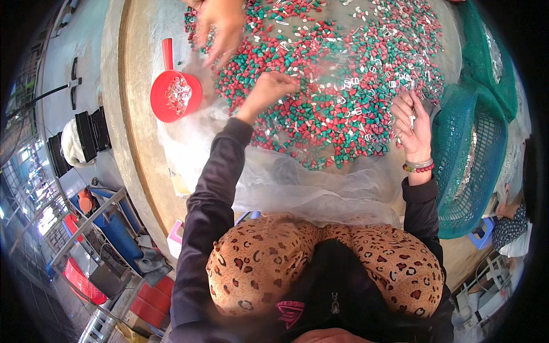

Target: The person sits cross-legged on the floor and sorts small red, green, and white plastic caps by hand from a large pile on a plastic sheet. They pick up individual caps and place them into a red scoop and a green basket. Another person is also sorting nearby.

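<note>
Many small red, green and white cone-like pieces lie spread over a pale sheet, with white loop-shaped plastic pieces mixed among them. My left hand reaches over the left part of the spread, fingertips pinched together; whatever is between them is too small to make out. At the right side of the spread, my right hand is turned palm up with curled fingers around small white plastic pieces. A red ladle-shaped scoop holding more white loop pieces stands to the left of my left hand.
Another person's hand works over the far left of the spread, blurred. A teal plastic basket stands beside my right forearm, with green netting beyond it. Sheer white netting hangs over the near edge, above my lap.
</note>
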